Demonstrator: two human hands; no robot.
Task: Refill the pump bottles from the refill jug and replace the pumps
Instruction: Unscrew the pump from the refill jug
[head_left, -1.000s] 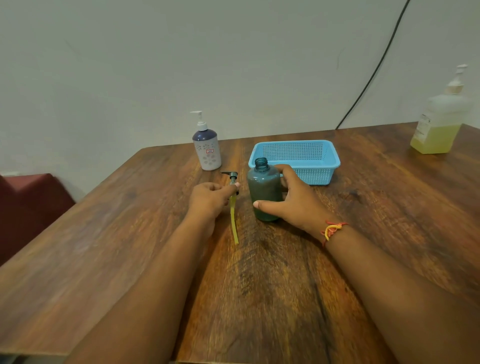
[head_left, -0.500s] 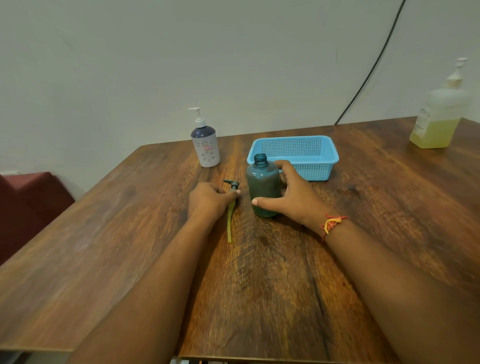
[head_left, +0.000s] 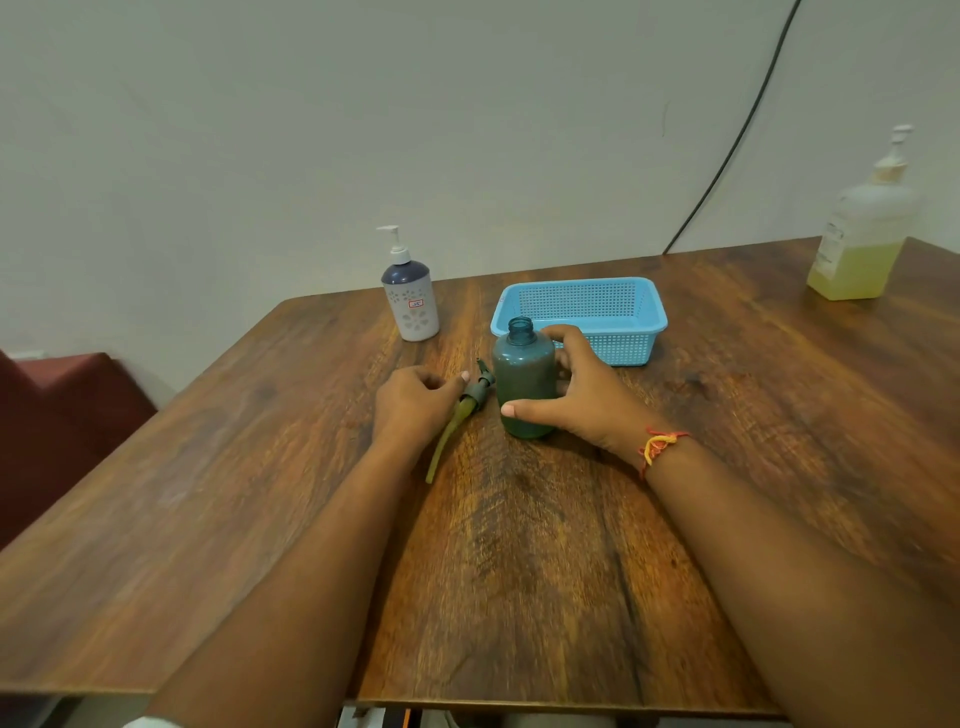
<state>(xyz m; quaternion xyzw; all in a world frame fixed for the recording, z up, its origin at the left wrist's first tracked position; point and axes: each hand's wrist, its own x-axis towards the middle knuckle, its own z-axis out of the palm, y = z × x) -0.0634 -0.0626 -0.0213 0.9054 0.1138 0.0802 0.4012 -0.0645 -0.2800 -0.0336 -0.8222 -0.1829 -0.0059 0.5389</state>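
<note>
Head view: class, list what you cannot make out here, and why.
1. Far side of green bottle: head view, behind right hand.
2. Label on white bottle: head view, too small.
3. Label on jug: head view, blurred.
4. Whether left hand grips pump: head view, fingers curled under.

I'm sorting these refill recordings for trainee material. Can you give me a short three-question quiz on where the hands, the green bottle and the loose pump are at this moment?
1. True or false: the pump is screwed onto the green bottle.
2. Pick one. The right hand: A grips the green bottle; B hangs idle; C lifts the pump.
3. Fill in: the pump lies on the ___, beside the left hand.

Key:
1. False. The bottle's neck is open.
2. A.
3. table.
</note>
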